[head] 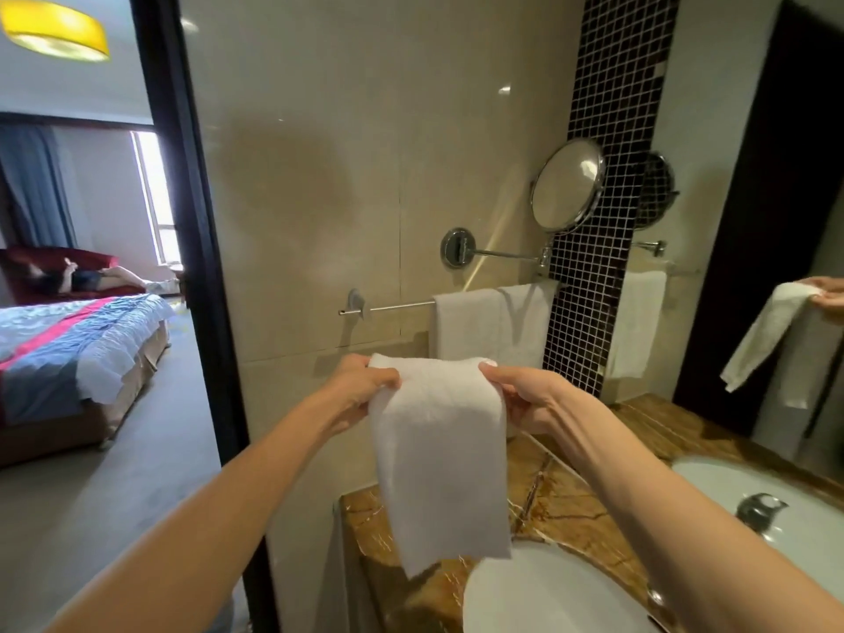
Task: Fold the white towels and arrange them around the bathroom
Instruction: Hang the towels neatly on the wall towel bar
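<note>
our left hand (365, 386) and right hand (520, 395) pinch the towel (438, 459); a slip could drop it into the 5 o'clock sink (525, 600).

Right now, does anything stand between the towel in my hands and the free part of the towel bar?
Nothing visible does. The left hand and right hand pinch the top corners of the hand towel, and the bare left stretch of the towel bar lies open beyond it. Two hung towels fill only its right end.
</note>
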